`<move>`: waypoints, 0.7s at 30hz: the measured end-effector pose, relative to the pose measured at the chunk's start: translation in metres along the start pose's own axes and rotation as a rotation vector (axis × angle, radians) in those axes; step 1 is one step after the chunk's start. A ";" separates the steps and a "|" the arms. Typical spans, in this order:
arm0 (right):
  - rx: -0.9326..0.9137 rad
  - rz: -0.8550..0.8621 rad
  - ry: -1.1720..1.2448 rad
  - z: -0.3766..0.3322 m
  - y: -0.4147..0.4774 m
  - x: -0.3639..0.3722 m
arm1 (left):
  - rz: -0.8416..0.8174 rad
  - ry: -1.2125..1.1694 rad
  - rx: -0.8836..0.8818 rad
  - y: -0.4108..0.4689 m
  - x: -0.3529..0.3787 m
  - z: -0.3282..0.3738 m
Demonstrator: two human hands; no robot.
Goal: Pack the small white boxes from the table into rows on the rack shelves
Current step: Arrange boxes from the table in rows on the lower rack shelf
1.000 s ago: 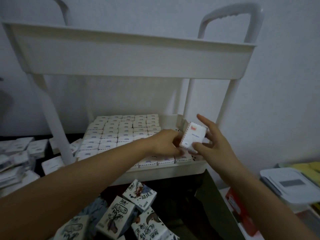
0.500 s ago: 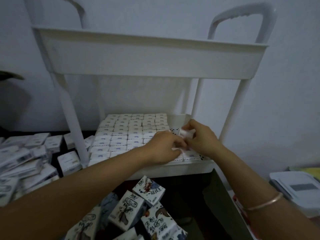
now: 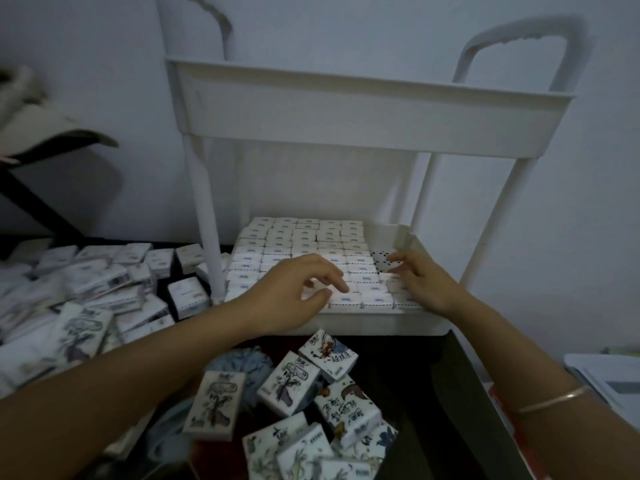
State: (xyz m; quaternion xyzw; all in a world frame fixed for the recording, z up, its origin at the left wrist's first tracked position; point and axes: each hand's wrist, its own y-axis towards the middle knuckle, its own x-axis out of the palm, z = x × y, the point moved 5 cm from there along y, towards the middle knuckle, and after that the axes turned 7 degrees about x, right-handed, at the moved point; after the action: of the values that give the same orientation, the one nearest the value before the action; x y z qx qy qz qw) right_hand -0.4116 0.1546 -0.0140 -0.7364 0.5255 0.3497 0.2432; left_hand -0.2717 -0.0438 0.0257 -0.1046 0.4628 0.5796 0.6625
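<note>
A person stands at a white plastic two-tier rack (image 3: 346,116), both bare arms reaching into its lower shelf (image 3: 381,325). That shelf is almost filled with small white cardboard boxes (image 3: 304,240), packed edge to edge in neat rows.

A second ago the two hands held one such box between them, above the shelf's right side. Now neither hand holds anything, so that box appears to have gone into the right-hand column.

The left hand (image 3: 294,292) hovers palm down over the front rows. Its fingers are spread and gently bent, and the tips touch the box tops. The right hand (image 3: 424,282) lies flat at the shelf's right edge, fingers nearly straight and slightly apart, pressing down on the boxes there.

Just beyond the right fingertips, a small gap (image 3: 380,262) shows the shelf's dotted floor. From here this looks like the last open space on this level, so the next box probably belongs there, though the hand hides part of that corner.

Many more loose white boxes (image 3: 104,278) lie heaped on the dark table (image 3: 415,358) to the left of the rack. Packs printed with ink drawings (image 3: 287,379) are scattered in front of it. The top shelf's contents cannot be seen from this angle.
</note>
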 end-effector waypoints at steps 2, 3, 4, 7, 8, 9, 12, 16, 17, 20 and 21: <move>-0.037 0.041 -0.069 -0.006 -0.005 0.002 | 0.020 0.004 -0.035 -0.024 -0.014 -0.005; -0.058 0.075 -0.102 -0.011 -0.009 0.002 | 0.024 0.014 -0.055 -0.036 -0.021 -0.008; -0.081 0.108 -0.128 -0.018 -0.014 0.003 | 0.024 0.032 -0.078 -0.048 -0.028 -0.012; -0.239 0.189 -0.166 -0.055 -0.037 0.011 | 0.018 0.113 -0.158 -0.085 -0.049 -0.025; -0.316 0.210 -0.161 -0.072 -0.048 0.017 | 0.015 0.152 -0.179 -0.097 -0.056 -0.028; -0.386 0.213 -0.147 -0.090 -0.060 0.024 | 0.010 0.191 -0.199 -0.109 -0.063 -0.030; -0.525 0.092 -0.135 -0.140 -0.097 0.055 | -0.003 0.268 -0.242 -0.140 -0.085 -0.032; -0.618 -0.118 -0.206 -0.188 -0.127 0.103 | 0.062 0.385 -0.293 -0.169 -0.114 -0.031; -0.619 -0.162 -0.216 -0.197 -0.130 0.115 | 0.075 0.428 -0.304 -0.175 -0.119 -0.031; -0.591 -0.288 -0.353 -0.214 -0.129 0.155 | 0.074 0.542 -0.327 -0.191 -0.127 -0.030; -0.578 -0.319 -0.416 -0.218 -0.127 0.169 | 0.066 0.556 -0.331 -0.196 -0.128 -0.029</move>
State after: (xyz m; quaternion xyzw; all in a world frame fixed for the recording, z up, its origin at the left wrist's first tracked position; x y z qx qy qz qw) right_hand -0.2009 -0.0645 -0.0068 -0.7605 0.2239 0.5829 0.1785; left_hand -0.1039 -0.2094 0.0259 -0.3501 0.5288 0.6172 0.4657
